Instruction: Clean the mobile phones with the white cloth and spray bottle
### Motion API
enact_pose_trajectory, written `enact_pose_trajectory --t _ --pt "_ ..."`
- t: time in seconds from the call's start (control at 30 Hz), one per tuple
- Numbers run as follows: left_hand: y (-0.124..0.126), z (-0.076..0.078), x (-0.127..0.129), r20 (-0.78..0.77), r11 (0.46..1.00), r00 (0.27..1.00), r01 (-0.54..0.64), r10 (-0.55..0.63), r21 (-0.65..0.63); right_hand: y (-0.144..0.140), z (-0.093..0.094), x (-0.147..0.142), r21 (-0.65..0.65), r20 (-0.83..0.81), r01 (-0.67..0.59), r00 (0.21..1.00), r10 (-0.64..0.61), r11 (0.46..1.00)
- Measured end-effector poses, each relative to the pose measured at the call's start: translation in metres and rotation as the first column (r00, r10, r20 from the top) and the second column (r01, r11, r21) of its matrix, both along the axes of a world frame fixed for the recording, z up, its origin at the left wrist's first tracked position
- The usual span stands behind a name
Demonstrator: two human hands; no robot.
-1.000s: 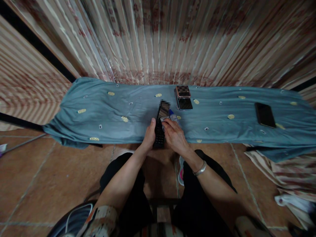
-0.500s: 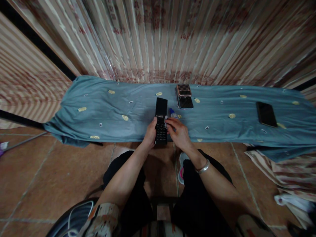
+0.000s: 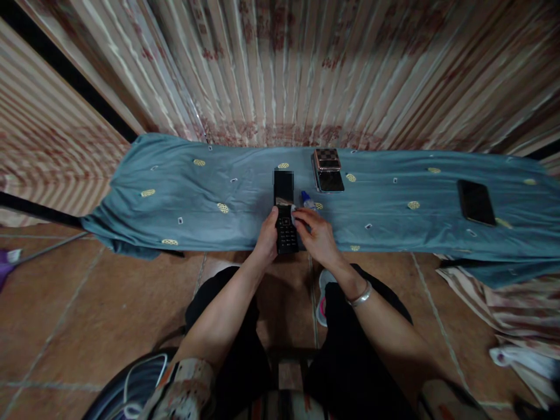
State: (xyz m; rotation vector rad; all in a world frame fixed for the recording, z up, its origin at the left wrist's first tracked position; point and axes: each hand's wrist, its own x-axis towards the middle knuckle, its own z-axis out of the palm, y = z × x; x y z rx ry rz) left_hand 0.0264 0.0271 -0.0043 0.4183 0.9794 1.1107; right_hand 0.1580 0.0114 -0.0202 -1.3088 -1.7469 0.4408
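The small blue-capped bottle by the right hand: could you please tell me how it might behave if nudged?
The bottle lies on its side on the cloth, so it may roll. It looks tiny beside the phone, so is probably light. The soft, wrinkled cloth could slow it.

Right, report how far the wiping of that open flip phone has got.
In hand: left hand steadies the open flip phone while right hand presses a small white wipe near its hinge. Nothing shows finished. The second flip phone and smartphone lie untouched on the blue cloth.
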Motion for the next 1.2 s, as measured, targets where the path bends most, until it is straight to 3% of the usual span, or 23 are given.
enact_pose_trajectory --t 0.2,0.4,0.5,0.7,0.87,1.2 --pt "0.008 0.012 -0.008 0.124 0.997 0.992 0.034 -0.026 -0.067 -0.006 0.003 -0.002 -0.072 -0.084 -0.084 0.993 0.078 0.994" --pt "0.018 0.016 -0.018 0.201 0.992 0.975 -0.069 0.090 -0.107 -0.013 0.000 -0.004 -0.145 -0.233 -0.201 0.958 0.164 0.969" --pt "0.021 0.019 -0.020 0.222 0.992 0.971 -0.062 0.086 -0.113 -0.018 0.002 -0.007 -0.156 -0.275 -0.240 0.942 0.191 0.958" --pt "0.021 0.021 -0.022 0.243 0.987 0.964 -0.080 0.113 -0.141 -0.025 0.014 -0.005 -0.053 -0.011 -0.181 0.983 0.181 0.982" --pt "0.019 0.017 -0.019 0.215 0.991 0.971 -0.082 0.104 -0.107 -0.027 0.018 -0.003 0.048 0.171 -0.183 0.970 0.173 0.982" --pt "0.012 0.023 -0.015 0.221 0.992 0.972 -0.060 0.083 -0.108 -0.037 0.027 -0.013 0.175 0.310 -0.217 0.938 0.155 0.960"
